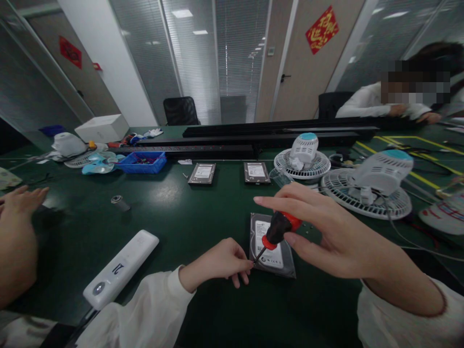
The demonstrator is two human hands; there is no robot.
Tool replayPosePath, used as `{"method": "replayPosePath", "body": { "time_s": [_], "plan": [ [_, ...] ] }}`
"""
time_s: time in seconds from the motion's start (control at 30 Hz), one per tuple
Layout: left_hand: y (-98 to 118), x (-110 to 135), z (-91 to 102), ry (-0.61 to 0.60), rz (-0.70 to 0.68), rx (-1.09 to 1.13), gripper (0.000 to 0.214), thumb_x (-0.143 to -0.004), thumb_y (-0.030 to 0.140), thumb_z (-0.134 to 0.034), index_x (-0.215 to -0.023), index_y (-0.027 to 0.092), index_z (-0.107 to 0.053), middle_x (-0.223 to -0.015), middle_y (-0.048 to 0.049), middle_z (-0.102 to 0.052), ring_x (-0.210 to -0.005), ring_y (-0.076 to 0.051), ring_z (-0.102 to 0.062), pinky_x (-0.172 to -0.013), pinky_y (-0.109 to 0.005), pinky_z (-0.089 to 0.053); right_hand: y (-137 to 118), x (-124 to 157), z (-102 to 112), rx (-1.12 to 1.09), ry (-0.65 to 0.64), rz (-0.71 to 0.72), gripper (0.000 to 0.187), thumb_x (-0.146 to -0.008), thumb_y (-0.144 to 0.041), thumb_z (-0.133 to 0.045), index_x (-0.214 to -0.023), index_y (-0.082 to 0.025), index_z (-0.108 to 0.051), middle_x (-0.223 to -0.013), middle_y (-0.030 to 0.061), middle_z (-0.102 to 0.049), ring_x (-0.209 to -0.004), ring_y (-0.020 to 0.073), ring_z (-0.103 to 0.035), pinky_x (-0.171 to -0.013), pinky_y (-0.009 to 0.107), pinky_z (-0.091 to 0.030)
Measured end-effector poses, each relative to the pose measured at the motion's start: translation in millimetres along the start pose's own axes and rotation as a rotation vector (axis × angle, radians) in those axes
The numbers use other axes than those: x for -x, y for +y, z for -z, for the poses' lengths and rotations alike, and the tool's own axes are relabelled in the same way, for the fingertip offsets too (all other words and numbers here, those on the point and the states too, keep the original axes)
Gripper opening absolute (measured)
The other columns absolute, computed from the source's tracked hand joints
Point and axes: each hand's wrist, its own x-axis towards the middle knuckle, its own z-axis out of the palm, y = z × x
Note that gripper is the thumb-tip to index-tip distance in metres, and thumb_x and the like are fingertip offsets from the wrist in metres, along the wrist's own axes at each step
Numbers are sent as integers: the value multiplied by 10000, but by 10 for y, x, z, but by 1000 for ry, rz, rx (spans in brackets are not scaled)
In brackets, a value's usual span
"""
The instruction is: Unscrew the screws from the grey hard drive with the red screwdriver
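Observation:
A hard drive (276,258) lies flat on the green table in front of me. My right hand (328,237) is closed on a screwdriver (278,229) with a red and black handle, index finger stretched over the top. Its tip slants down to the drive's near left corner. My left hand (222,263) rests on the table just left of that corner. Its fingers are curled, and the fingertips are pinched right at the screwdriver tip. Whatever they pinch is too small to make out.
Two more hard drives (202,173) (256,172) lie further back. White fans (303,153) (377,183) lie at the right, a blue tray (143,163) at back left, a white device (119,268) near left. Another person's hand (16,232) is at the left edge; a person sits at back right.

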Motion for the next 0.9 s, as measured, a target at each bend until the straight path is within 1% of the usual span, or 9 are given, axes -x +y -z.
{"method": "replayPosePath", "body": {
  "time_s": [0.1,0.2,0.3,0.37,0.5,0.6,0.7,0.77,0.9],
  "plan": [
    [-1,-6,2,-6,-13,-3,257,-914,334,-684,-792,112,-727,-788,-75,-787,-507,-92,-651,-445,-172,-400,4,-5,-1,60,-2,-23,434,-1012,-373,-592,-1397,-177,-628,-947,66,-624,-832,182,-589,-676,300,-477],
    [-8,-18,6,-8,-24,-8,250,-914,326,-675,-785,116,-724,-787,-73,-786,-505,-97,-651,-448,-181,-412,1,-5,-3,115,10,-44,368,-1028,-293,-559,-1364,-169,-645,-913,54,-611,-791,161,-574,-658,282,-455],
    [-1,-19,8,-8,-13,0,246,-908,330,-678,-791,119,-724,-780,-70,-782,-510,-105,-655,-449,-190,-413,-13,-1,0,60,-16,-11,402,-1015,-190,-472,-1390,-145,-609,-1017,92,-630,-898,181,-595,-740,303,-494],
    [14,-9,7,-10,-7,6,244,-907,328,-681,-782,122,-721,-778,-66,-780,-514,-105,-656,-458,-193,-419,-20,-1,-3,61,-37,-1,417,-1022,-220,-461,-1409,-135,-590,-1050,107,-632,-929,197,-598,-751,317,-500],
    [49,25,-2,0,-1,-16,245,-913,311,-678,-764,120,-714,-770,-58,-774,-499,-92,-640,-453,-181,-396,-18,-11,-25,183,-28,-51,424,-1036,-366,-545,-1391,-141,-603,-910,61,-626,-813,191,-592,-648,298,-442],
    [61,37,-3,4,5,-27,255,-915,323,-684,-771,117,-722,-785,-66,-781,-508,-92,-645,-462,-180,-395,-16,-18,-38,166,-9,-52,383,-1019,-260,-542,-1378,-139,-596,-903,55,-633,-813,178,-587,-660,287,-441],
    [54,32,0,1,3,-16,258,-908,340,-690,-787,116,-734,-799,-76,-788,-526,-106,-661,-482,-195,-415,-17,-17,-42,60,-18,-7,473,-982,-192,-515,-1450,-126,-524,-951,70,-647,-863,185,-580,-708,296,-470],
    [40,23,2,1,2,-12,257,-908,334,-684,-785,115,-735,-801,-79,-790,-522,-108,-660,-484,-201,-419,-14,-15,-43,41,-22,-1,489,-984,-213,-521,-1466,-130,-512,-944,67,-650,-861,189,-575,-708,304,-471],
    [-2,1,6,-11,-21,-11,262,-910,343,-683,-782,119,-729,-797,-73,-787,-515,-104,-654,-464,-199,-410,0,-16,-32,135,4,-30,424,-1004,-280,-577,-1408,-149,-577,-843,40,-637,-805,192,-566,-665,308,-446]
  ]
}}
